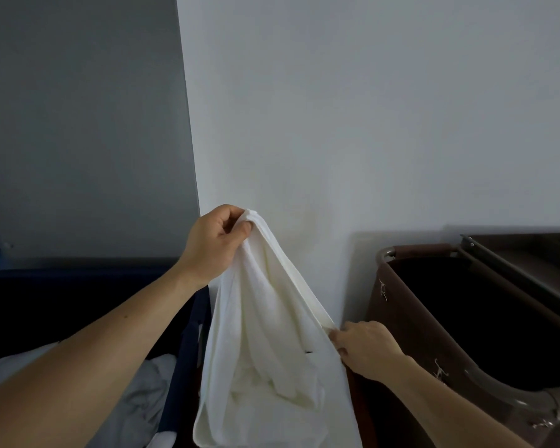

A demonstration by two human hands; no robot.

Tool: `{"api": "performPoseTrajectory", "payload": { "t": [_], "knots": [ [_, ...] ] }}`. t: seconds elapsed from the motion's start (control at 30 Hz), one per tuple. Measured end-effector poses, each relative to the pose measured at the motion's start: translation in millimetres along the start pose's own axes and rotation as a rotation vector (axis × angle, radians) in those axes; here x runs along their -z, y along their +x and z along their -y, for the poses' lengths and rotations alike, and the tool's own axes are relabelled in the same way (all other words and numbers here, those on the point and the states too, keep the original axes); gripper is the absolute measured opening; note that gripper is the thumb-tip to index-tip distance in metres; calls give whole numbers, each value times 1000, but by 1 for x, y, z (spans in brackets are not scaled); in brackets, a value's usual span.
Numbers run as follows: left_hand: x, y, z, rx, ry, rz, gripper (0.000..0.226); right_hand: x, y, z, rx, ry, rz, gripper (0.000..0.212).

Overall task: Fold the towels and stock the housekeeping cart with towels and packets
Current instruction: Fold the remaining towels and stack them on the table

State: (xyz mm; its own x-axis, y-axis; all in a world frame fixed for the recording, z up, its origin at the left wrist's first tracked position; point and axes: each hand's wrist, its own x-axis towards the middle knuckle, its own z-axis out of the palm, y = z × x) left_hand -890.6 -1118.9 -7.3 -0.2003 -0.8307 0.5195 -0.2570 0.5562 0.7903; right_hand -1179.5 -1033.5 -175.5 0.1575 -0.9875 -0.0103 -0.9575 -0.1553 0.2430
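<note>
A: Item one, towel (265, 334)?
B: White, unfolded, held in the air before the wall (369, 124), between a blue bin (191, 328) on the left and the cart (398, 305) on the right. Long axis near upright: top corner points up, the bulk hangs down past the picture's lower edge.
A: Left hand (212, 244)?
B: Raised, thumb and curled fingers pinching the top corner.
A: Right hand (366, 349)?
B: Lower and to the right, fingers gripping the towel's hem. The hem runs straight, slanting down from left hand to right hand.
A: Other stock?
B: Crumpled grey linen (143, 392) in the blue bin. The cart's brown bag is dark inside; contents cannot be told.
</note>
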Motion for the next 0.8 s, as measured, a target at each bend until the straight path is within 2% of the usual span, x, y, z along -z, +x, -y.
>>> {"api": "performPoseTrajectory", "payload": {
  "t": [0.1,0.2,0.4,0.53,0.7,0.8],
  "knots": [
    [-1,-1,-1,-10,-7,11,6,0,6,2,-14,-118,23,18],
    [1,-1,-1,-13,-2,0,7,3,7,1,-17,-112,18,18],
    [3,-1,4,10,47,-12,11,19,-2,-1,113,65,-307,24],
    [8,8,8,42,78,-84,14,19,-12,-8,144,151,-222,24],
    [4,14,15,68,144,-116,14,18,-27,-2,128,244,-331,21],
    [4,14,20,87,142,-136,12,11,-34,0,107,274,-278,23]
  ]
}}
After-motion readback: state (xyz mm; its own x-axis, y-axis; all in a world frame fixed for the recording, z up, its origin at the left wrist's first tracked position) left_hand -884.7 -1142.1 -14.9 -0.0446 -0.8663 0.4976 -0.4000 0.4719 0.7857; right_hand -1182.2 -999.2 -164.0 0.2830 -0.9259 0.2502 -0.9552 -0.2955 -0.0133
